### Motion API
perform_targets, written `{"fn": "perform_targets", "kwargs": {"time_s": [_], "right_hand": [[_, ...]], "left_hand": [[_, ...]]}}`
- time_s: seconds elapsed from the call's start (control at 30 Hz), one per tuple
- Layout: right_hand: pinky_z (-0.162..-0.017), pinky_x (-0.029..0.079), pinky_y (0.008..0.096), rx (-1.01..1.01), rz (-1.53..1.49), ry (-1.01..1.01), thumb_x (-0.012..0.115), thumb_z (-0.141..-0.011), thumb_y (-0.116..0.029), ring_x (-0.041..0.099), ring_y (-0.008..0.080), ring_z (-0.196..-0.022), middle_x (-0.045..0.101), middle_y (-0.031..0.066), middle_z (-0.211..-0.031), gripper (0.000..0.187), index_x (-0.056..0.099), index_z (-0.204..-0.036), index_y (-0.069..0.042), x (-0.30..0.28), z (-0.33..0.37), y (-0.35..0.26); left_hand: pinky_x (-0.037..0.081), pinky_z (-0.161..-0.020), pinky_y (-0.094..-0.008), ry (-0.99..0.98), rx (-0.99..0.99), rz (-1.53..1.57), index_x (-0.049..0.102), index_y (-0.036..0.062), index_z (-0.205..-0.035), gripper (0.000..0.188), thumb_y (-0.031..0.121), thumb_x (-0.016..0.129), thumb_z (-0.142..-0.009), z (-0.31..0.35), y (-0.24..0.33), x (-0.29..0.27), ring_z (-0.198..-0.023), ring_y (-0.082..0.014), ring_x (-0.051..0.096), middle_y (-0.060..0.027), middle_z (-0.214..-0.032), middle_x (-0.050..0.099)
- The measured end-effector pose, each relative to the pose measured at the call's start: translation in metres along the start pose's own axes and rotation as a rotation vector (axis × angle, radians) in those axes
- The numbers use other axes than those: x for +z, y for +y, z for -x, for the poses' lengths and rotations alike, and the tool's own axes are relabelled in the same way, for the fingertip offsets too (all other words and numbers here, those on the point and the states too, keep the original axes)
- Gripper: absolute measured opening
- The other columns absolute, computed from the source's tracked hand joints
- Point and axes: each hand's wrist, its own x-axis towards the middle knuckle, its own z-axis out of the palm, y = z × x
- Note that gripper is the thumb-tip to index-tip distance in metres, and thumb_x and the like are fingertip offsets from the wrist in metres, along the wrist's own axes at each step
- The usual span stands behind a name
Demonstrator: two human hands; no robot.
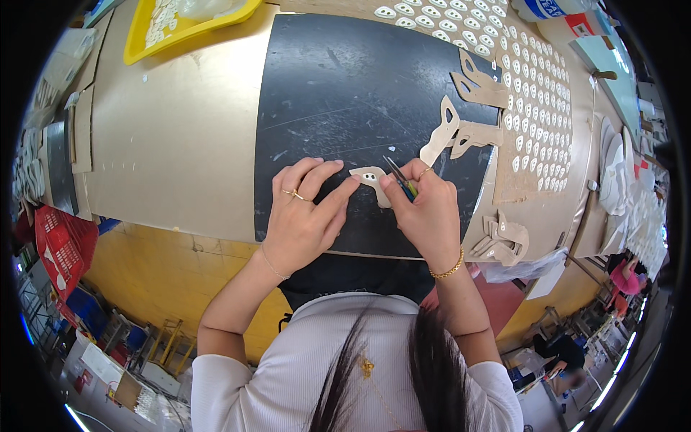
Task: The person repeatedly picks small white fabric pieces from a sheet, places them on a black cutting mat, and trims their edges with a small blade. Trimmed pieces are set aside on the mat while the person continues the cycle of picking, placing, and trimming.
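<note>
A beige, curved leather-like piece [378, 189] lies on the black cutting mat [324, 86]. A small cream patch with two dark oval holes [370, 176] sits at its upper end. My left hand [306, 205] is open, fingers spread over the mat, its index fingertip touching the piece's left end by the patch. My right hand [426, 201] is closed around a slim pointed tool [403, 180] with dark metal tips and a yellow-green part, possibly tweezers or snips. Its tips point up and away from the piece. The right thumb rests at the piece's right edge.
More beige cut pieces [440, 133] lie right of my hands, and a small stack [502, 239] sits near the front edge. Rows of cream two-holed patches [536, 122] cover a board at right. A yellow tray [209, 25] stands far left. A tiny white scrap [391, 148] lies on the mat.
</note>
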Motion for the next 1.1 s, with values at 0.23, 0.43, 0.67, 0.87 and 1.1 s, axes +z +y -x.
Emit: {"fn": "perform_targets", "kwargs": {"time_s": [0.23, 0.43, 0.67, 0.87, 1.1], "right_hand": [[-0.053, 0.049, 0.0389, -0.013, -0.068, 0.012, 0.072, -0.092, -0.021, 0.065, 0.0319, -0.053, 0.063, 0.0137, -0.059, 0.021, 0.065, -0.084, -0.003, 0.005, -0.001, 0.006], [-0.053, 0.05, 0.0392, -0.017, -0.05, 0.017, 0.073, -0.092, -0.02, 0.065, 0.0323, -0.053, 0.063, 0.0131, -0.059, 0.02, 0.064, -0.083, -0.003, 0.006, 0.001, 0.007], [-0.046, 0.049, 0.0271, -0.046, 0.028, 0.021, 0.073, -0.094, -0.022, 0.069, 0.0164, -0.05, 0.068, 0.0076, -0.062, 0.024, 0.064, -0.087, 0.0, 0.009, 0.0, 0.011], [-0.047, 0.049, 0.0277, -0.042, 0.045, 0.02, 0.073, -0.094, -0.022, 0.069, 0.0177, -0.051, 0.068, 0.0085, -0.064, 0.024, 0.063, -0.088, 0.0, 0.01, 0.0, 0.009], [-0.054, 0.051, 0.0402, -0.086, 0.014, 0.051, 0.073, -0.092, -0.018, 0.067, 0.0323, -0.055, 0.063, 0.0122, -0.059, 0.019, 0.063, -0.084, -0.004, 0.012, -0.002, 0.012]], "left_hand": [[0.038, -0.1, -0.0471, -0.034, 0.038, -0.057, 0.069, 0.0164, -0.124, 0.051, 0.01, 0.076, -0.074, -0.005, 0.0, 0.0, -0.123, -0.03, 0.049, -0.0073, -0.131, 0.058], [0.04, -0.099, -0.0477, -0.049, 0.073, -0.163, 0.07, 0.0158, -0.121, 0.047, 0.011, 0.076, -0.074, -0.009, 0.006, -0.003, -0.121, -0.0296, 0.051, -0.0076, -0.129, 0.06], [0.045, -0.097, -0.0487, -0.037, 0.156, -0.327, 0.071, 0.012, -0.113, 0.03, 0.016, 0.068, -0.084, -0.01, 0.009, 0.0, -0.118, -0.0298, 0.056, -0.0103, -0.127, 0.061], [0.046, -0.101, -0.0451, -0.095, 0.27, -0.434, 0.07, 0.0025, -0.115, 0.03, 0.013, 0.06, -0.089, -0.009, 0.018, 0.0, -0.126, -0.0282, 0.057, -0.0119, -0.133, 0.06], [0.045, -0.104, -0.0445, -0.113, 0.259, -0.215, 0.067, 0.0001, -0.125, 0.045, 0.008, 0.067, -0.08, -0.006, 0.007, 0.002, -0.126, -0.029, 0.058, -0.0144, -0.137, 0.059]]}}
